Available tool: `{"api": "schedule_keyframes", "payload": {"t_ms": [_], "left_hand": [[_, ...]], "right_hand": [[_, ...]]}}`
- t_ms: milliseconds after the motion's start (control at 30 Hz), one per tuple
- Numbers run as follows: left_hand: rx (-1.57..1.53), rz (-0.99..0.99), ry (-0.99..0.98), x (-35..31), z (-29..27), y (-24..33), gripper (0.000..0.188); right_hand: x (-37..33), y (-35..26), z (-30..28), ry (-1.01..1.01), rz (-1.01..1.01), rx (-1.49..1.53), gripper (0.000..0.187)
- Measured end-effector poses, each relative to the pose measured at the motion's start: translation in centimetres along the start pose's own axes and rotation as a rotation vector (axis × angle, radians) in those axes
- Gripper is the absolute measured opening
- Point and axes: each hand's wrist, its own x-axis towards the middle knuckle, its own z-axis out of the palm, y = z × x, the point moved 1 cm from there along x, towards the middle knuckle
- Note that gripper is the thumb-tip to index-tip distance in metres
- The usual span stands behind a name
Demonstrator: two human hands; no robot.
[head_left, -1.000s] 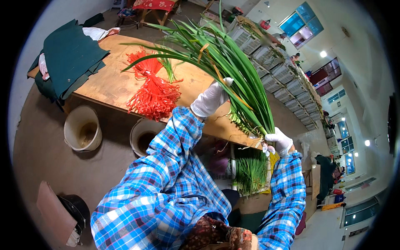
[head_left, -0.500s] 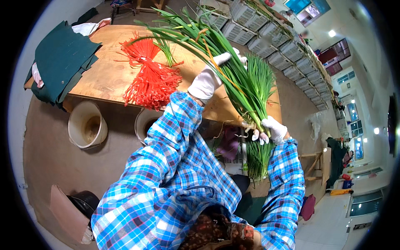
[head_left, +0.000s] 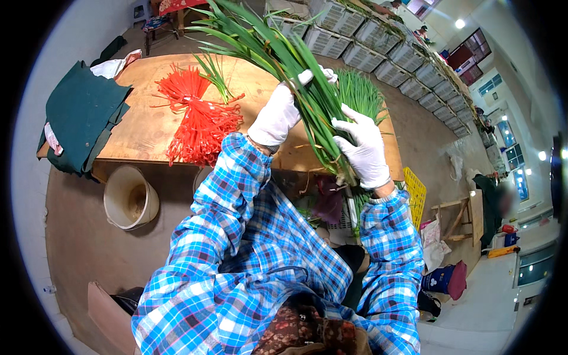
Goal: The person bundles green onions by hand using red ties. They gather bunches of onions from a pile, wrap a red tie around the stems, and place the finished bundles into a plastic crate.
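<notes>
My gloved left hand [head_left: 277, 117] is wrapped around a bunch of green garlic [head_left: 312, 106], its long leaves fanning up and to the left. My gloved right hand [head_left: 365, 148] lies against the right side of the bunch near its lower end, fingers stretched and apart. The root ends point down toward me over the table's near edge, partly hidden. Behind the bunch, a second pile of thin green stalks [head_left: 360, 94] rests on the wooden table [head_left: 139, 133]. Left of my left hand lies a tied bundle of red plastic strips [head_left: 204, 127], with a few loose green stalks [head_left: 218, 80] beside it.
Dark green cloth [head_left: 86, 115] drapes the table's left end. A white bucket [head_left: 131, 198] stands on the floor below. Grey plastic crates [head_left: 370, 53] are stacked beyond the table. A yellow crate [head_left: 415, 192] and a wooden stand [head_left: 458, 219] are at the right.
My right hand has left the root ends, moved up along the bunch and spread its fingers. My left hand keeps its hold. The view has shifted slightly.
</notes>
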Motion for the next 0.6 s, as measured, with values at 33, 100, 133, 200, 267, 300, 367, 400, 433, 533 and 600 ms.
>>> {"api": "schedule_keyframes", "payload": {"t_ms": [33, 100, 133, 200, 267, 300, 367, 400, 433, 533, 600], "left_hand": [[-0.014, 0.047, -0.011, 0.1, 0.1, 0.2, 0.033], [-0.117, 0.032, -0.068, 0.0, 0.0, 0.4, 0.032], [-0.166, 0.018, -0.093, 0.3, -0.3, 0.2, 0.031], [-0.218, -0.013, -0.107, 0.3, 0.1, 0.4, 0.03], [-0.166, -0.024, -0.081, 0.2, 0.0, 0.2, 0.03], [-0.143, -0.028, -0.069, 0.3, 0.0, 0.1, 0.031], [-0.11, 0.002, -0.069, 0.3, 0.1, 0.1, 0.032], [-0.093, 0.016, -0.068, 0.4, 0.0, 0.0, 0.033], [-0.076, 0.03, -0.066, 0.4, -0.1, -0.1, 0.034], [-0.082, -0.005, -0.013, 0.4, -0.6, -0.8, 0.038], [-0.037, -0.061, 0.067, 0.1, -0.8, -0.6, 0.042]], "right_hand": [[0.3, -0.2, 0.2, 0.007, -0.021, -0.005, 0.034], [0.7, -0.7, 0.5, 0.023, -0.067, -0.086, 0.036], [0.9, -0.8, 0.7, 0.024, -0.078, -0.111, 0.036], [1.3, -0.7, 1.4, 0.04, -0.105, -0.16, 0.029], [1.1, 0.1, 2.2, 0.082, -0.1, -0.105, 0.025], [1.2, 0.4, 2.4, 0.101, -0.1, -0.08, 0.023], [1.7, 0.4, 2.3, 0.143, -0.175, -0.142, 0.019], [1.7, 0.4, 2.6, 0.148, -0.192, -0.171, 0.018], [1.6, 0.4, 3.0, 0.153, -0.21, -0.2, 0.018], [1.1, 0.3, 4.0, 0.126, -0.133, -0.246, 0.016], [0.7, 1.1, 5.0, 0.109, -0.026, -0.14, 0.013]]}}
